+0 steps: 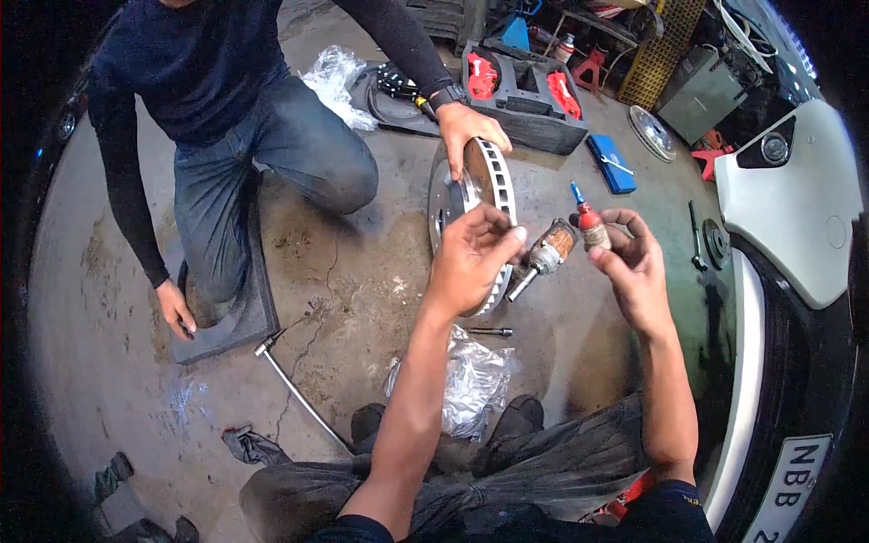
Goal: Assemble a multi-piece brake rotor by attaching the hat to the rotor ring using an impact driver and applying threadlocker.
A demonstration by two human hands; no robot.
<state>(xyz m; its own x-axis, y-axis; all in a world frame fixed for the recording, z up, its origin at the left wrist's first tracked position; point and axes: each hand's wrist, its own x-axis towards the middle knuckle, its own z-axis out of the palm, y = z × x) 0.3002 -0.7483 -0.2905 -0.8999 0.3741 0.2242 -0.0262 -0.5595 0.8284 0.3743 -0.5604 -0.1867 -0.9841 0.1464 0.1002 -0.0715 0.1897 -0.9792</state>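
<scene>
My right hand (641, 262) is closed round a small red bottle (593, 226) with a blue tip pointing up and a dirty tan lower part. To its left, my left hand (472, 258) has its fingers curled in against the thumb. Whatever sits between those fingertips, if anything, is hidden. Just behind it a brake disc (503, 190) stands on edge, steadied at the top by a co-worker's hand (471, 134). Between my hands, lower down, is a worn impact wrench (554, 246) with a socket on its end.
The co-worker kneels on a dark foam pad (237, 317). A breaker bar (303, 395), clear plastic wrapping (472, 376) and a dark extension bar (491, 331) lie on the floor. Farther off are red calipers (482, 76) in a foam tray and a blue case (612, 163). A white car panel (801, 199) borders the right.
</scene>
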